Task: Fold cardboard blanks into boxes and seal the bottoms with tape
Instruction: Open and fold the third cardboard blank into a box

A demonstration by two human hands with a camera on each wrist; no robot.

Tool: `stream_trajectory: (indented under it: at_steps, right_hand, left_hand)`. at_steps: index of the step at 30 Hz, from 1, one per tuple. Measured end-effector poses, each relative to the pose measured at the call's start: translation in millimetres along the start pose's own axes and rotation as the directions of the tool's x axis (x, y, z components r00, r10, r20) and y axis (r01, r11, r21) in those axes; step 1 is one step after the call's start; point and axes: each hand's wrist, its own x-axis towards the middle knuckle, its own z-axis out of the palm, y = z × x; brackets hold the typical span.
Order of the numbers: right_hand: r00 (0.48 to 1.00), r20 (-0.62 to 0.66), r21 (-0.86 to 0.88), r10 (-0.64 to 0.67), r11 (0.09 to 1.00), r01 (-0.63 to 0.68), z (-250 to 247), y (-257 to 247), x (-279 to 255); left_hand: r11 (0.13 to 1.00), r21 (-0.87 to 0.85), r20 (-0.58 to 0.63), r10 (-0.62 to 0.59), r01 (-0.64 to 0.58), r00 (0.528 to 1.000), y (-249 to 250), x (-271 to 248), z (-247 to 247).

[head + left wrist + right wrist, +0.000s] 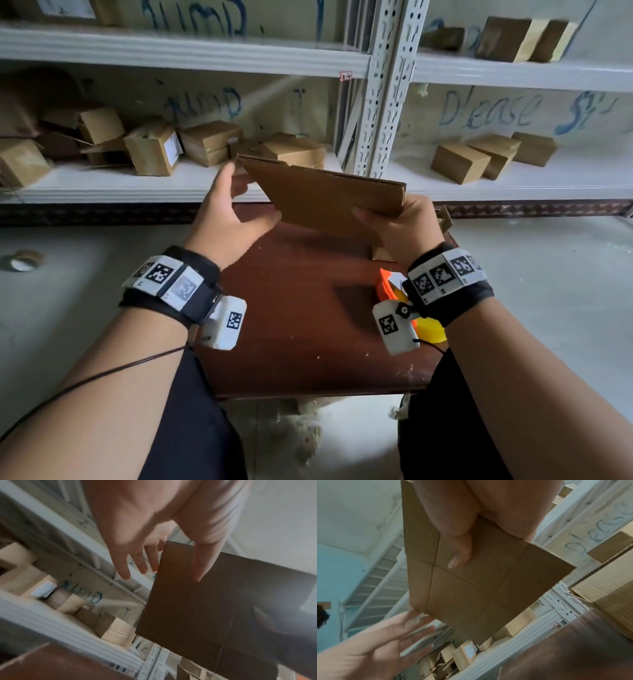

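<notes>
A flat brown cardboard blank (325,195) hangs tilted in the air above the table, its creases showing in the right wrist view (471,581). My right hand (376,216) pinches its lower right corner, thumb (458,558) on the near face and fingers hidden behind. At the blank's left edge is my left hand (253,202), with straight, spread fingers. Its thumb (199,574) lies flat on the blank (214,608), and the fingers (142,566) reach past the edge behind it.
A dark red-brown table (291,325) stands below my hands, with an orange and yellow tape dispenser (387,284) by my right wrist. More cardboard (607,574) lies at the table's right. White shelves (191,185) behind hold several small boxes (209,144). A tape roll (24,260) lies on the floor, left.
</notes>
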Motion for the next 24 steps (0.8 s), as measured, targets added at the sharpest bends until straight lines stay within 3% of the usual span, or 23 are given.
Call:
stream_trajectory:
  at_steps: [6, 10, 13, 15, 18, 24]
  right_hand:
    - [0.999, 0.05, 0.027, 0.01, 1.0, -0.011, -7, 9, 2]
    - [0.999, 0.051, 0.119, 0.005, 0.993, -0.011, -8, 21, 9]
    - [0.997, -0.017, -0.058, -0.077, 0.995, 0.076, -9, 30, 16]
    - [0.995, -0.033, -0.124, -0.089, 0.989, 0.085, -9, 34, 19]
    - [0.998, -0.028, -0.064, -0.063, 0.996, 0.061, -4, 37, 21]
    - [1.0, 0.005, -0.011, 0.023, 1.0, -0.023, -3, 40, 24]
  left_hand:
    - [0.996, -0.09, -0.036, -0.027, 0.024, 0.999, -18, 9, 10]
    - [0.987, -0.04, -0.167, 0.15, -0.159, 0.974, -22, 11, 14]
    - [0.957, -0.027, -0.176, 0.28, -0.289, 0.944, -27, 13, 20]
    - [0.961, -0.026, -0.133, 0.269, -0.275, 0.954, -30, 14, 25]
    - [0.98, -0.072, -0.041, 0.184, -0.186, 0.982, -33, 13, 34]
    - [0.979, -0.079, 0.162, 0.201, -0.19, 0.966, -37, 11, 31]
